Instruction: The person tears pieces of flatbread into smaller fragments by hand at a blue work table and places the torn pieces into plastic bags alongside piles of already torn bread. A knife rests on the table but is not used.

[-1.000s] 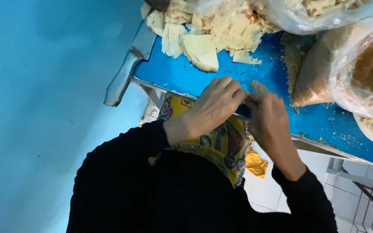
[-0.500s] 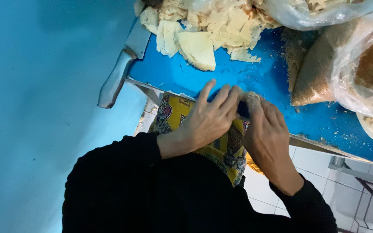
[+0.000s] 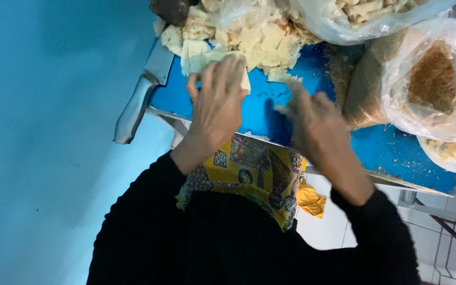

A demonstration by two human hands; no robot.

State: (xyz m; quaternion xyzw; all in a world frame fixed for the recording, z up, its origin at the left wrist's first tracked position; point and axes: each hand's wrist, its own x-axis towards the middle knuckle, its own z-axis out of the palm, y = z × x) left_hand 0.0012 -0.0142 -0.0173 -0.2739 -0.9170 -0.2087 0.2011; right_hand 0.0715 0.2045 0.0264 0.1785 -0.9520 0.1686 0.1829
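A heap of pale, flat dough-like pieces [image 3: 249, 37] lies at the far side of a blue table [image 3: 270, 116]. My left hand [image 3: 217, 100] reaches into the near edge of the heap, its fingers laid over one pale flat piece [image 3: 245, 79] and the thumb curled beside it. My right hand [image 3: 312, 121] hovers over the bare blue top just right of it. Its fingers are stretched towards the heap and blurred by motion, with a pale scrap at the tips. Both arms wear black sleeves.
A cleaver [image 3: 133, 111] with a metal handle hangs over the table's left edge. Clear plastic bags stand at the right, one of brown crumbs [image 3: 434, 79] and one of pale pieces [image 3: 365, 16]. A yellow patterned cloth [image 3: 254, 174] covers my lap, above white floor tiles [image 3: 333, 227].
Both hands were pressed together at the table's near edge. They have since parted and moved forward, the left one onto the heap of pale pieces. The view has come closer.
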